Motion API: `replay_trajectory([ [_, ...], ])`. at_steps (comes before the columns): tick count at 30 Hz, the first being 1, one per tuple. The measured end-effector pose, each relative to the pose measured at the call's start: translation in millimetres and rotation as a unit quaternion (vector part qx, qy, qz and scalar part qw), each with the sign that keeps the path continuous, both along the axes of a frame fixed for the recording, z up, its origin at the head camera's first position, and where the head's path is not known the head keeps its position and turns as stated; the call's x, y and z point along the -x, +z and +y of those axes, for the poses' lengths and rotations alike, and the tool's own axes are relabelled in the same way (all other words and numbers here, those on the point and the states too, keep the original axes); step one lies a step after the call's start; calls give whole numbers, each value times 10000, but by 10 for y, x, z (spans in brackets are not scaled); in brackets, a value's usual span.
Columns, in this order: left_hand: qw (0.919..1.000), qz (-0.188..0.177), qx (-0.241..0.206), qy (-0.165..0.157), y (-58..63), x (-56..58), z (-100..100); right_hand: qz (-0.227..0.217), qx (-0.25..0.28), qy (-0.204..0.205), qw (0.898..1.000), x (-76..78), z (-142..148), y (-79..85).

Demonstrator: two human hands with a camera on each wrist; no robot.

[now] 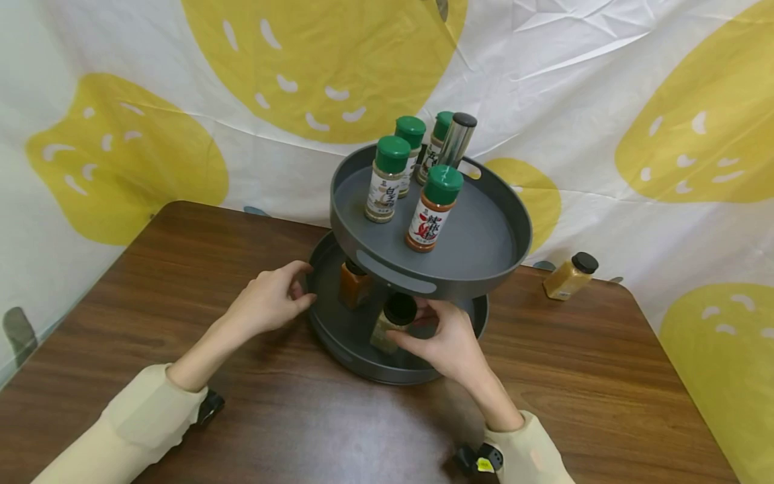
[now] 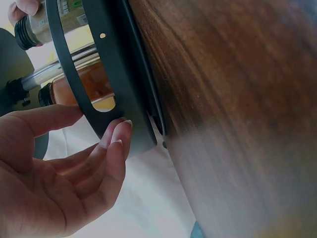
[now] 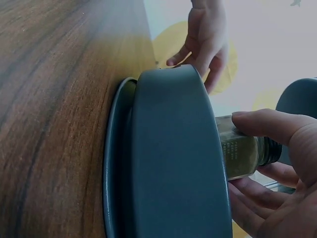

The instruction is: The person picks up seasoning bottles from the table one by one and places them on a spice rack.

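A two-tier grey turntable rack [image 1: 387, 372] stands on the table. At the left of its lower tier, my left hand [image 1: 266, 300] pinches the rim, thumb on the inner side and fingers [image 2: 119, 144] against the outer wall. My right hand [image 1: 452, 339] holds a black-lidded spice jar [image 1: 382, 334] of greenish-brown powder between thumb and fingers, at the front of the lower tier. The right wrist view shows the jar [image 3: 240, 153] behind the tier wall, its base hidden. Beside it on that tier is an orange-red spice jar [image 1: 353, 288], partly covered by the upper tier.
The upper tier [image 1: 478, 235] carries several green-capped spice bottles, including a red-labelled one [image 1: 428, 215], and a silver cylinder with a dark top [image 1: 457, 140]. A black-lidded jar of yellowish powder [image 1: 568, 277] stands at the table's back right. A patterned cloth [image 1: 272, 175] hangs behind.
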State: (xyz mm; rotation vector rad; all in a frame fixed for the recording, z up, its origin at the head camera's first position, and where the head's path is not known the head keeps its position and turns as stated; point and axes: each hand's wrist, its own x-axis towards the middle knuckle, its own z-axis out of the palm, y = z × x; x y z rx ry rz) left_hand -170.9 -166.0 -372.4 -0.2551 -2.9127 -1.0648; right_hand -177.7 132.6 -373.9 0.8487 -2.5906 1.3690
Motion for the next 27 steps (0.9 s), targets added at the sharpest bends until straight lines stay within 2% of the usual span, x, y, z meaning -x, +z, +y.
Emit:
replay_trajectory([
  [17, 10000, -64, -20, -5, 13, -6, 6, -131, -310, 54, 9994, -29, 0, 59],
  [27, 10000, -31, -18, -13, 8, -2, 6, -339, -22, 18, 9994, -29, 60, 147],
])
